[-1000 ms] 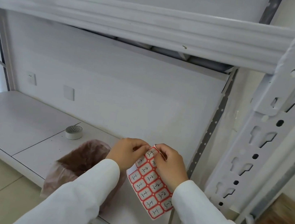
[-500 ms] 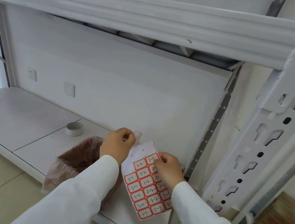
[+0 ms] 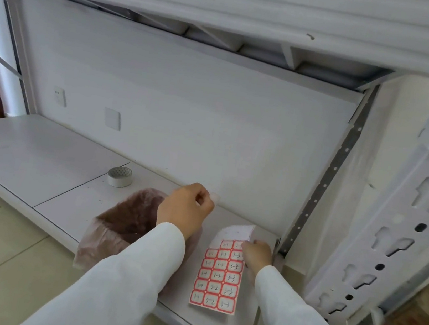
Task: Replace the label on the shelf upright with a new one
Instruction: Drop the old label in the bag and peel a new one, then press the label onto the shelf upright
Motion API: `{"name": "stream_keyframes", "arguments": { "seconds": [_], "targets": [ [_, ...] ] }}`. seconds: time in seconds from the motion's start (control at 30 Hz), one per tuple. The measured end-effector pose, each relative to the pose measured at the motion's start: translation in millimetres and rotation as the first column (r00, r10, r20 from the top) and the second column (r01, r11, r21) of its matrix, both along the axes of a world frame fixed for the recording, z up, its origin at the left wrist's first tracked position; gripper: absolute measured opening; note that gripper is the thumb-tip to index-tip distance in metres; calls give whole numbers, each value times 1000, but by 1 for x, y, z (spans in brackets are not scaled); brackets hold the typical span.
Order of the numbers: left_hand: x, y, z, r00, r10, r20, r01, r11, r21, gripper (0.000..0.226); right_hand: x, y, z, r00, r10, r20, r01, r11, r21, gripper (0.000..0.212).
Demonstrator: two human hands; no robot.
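Two hands work: left hand [image 3: 186, 208] pinches what looks like a peeled label [image 3: 214, 197]; right hand [image 3: 256, 255] grips the sheet [image 3: 218, 275]; the upright [image 3: 403, 224] stands rightward.

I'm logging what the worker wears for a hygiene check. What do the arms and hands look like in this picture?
Both arms are covered by long, plain white sleeves, like those of a lab coat, reaching down to the wrists. The left sleeve and right sleeve show soft folds and no markings, logos or cuffs of another colour. The left hand and right hand are bare: no gloves, rings or watch visible.
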State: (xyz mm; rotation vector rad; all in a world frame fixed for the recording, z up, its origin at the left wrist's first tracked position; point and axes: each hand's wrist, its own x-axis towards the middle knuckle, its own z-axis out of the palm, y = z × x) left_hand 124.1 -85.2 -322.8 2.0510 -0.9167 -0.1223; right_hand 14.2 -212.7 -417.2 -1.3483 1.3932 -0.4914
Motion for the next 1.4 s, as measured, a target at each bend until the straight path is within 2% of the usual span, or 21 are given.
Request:
{"name": "stream_keyframes", "arguments": {
  "seconds": [0.07, 0.13, 0.23, 0.33, 0.4, 0.47, 0.6, 0.67, 0.7, 0.8, 0.93, 1.0, 1.07, 1.17, 1.2, 1.3, 1.4],
  "targets": [
    [2, 0, -1, 1000, -6, -4, 6, 1000, 20, 21, 1, 0, 3, 996, -6, -88, 7, 1000, 5, 54],
    [4, 0, -2, 1000, -16, -9, 16, 999, 44, 19, 0, 1, 8, 988, 7, -154, -9, 1000, -11, 60],
    [5, 0, -5, 999, -49, -16, 50, 995, 86, 18, 3, 7, 22, 989, 90, -114, -103, 989, -110, 54],
    [7, -1, -8, 996, -83, -45, 87, 991, 100, 20, 7, 24, 41, 972, 233, -19, -230, 933, -276, 44],
    [8, -4, -6, 979, -129, -160, 135, 990, 30, 24, 7, 37, 57, 952, 304, 25, -273, 887, -372, 41],
    [8, -6, 0, 906, -207, -369, 188, 978, -90, 19, 3, 47, 77, 925, 376, 57, -311, 834, -456, 44],
    [7, 1, 20, 633, -344, -693, 243, 939, -244, 16, -17, 62, 118, 895, 445, -30, -363, 687, -629, 41],
    [6, 8, 33, 518, -366, -773, 283, 926, -249, 7, -29, 67, 138, 893, 429, -134, -390, 591, -706, 28],
    [5, 12, 41, 490, -363, -792, 315, 921, -228, 4, -36, 69, 147, 889, 423, -174, -403, 542, -738, 23],
    [-2, 27, 71, 453, -379, -807, 437, 884, -170, 5, -55, 82, 176, 877, 421, -233, -410, 403, -818, 21],
    [-21, 46, 117, 490, -443, -751, 611, 789, -66, 13, -81, 106, 221, 833, 421, -359, -465, 181, -867, 15],
    [-30, 52, 139, 481, -496, -723, 704, 710, -18, 27, -96, 117, 243, 812, 400, -425, -495, 88, -864, 27],
    [-36, 56, 160, 464, -532, -708, 744, 668, -14, 35, -114, 126, 263, 821, 379, -427, -476, 42, -878, 33],
    [-50, 59, 190, 500, -577, -646, 732, 680, -40, 36, -144, 136, 301, 891, 381, -248, -300, 84, -950, 18],
    [-57, 60, 201, 512, -594, -620, 723, 688, -62, 37, -154, 135, 315, 910, 389, -144, -209, 130, -969, 10],
    [-79, 62, 236, 531, -663, -527, 698, 695, -171, 35, -183, 129, 356, 916, 367, 159, 39, 314, -949, 19],
    [-106, 62, 270, 640, -712, -289, 638, 701, -317, 26, -204, 117, 384, 905, 278, 321, 167, 461, -872, 17]
  ]
}}
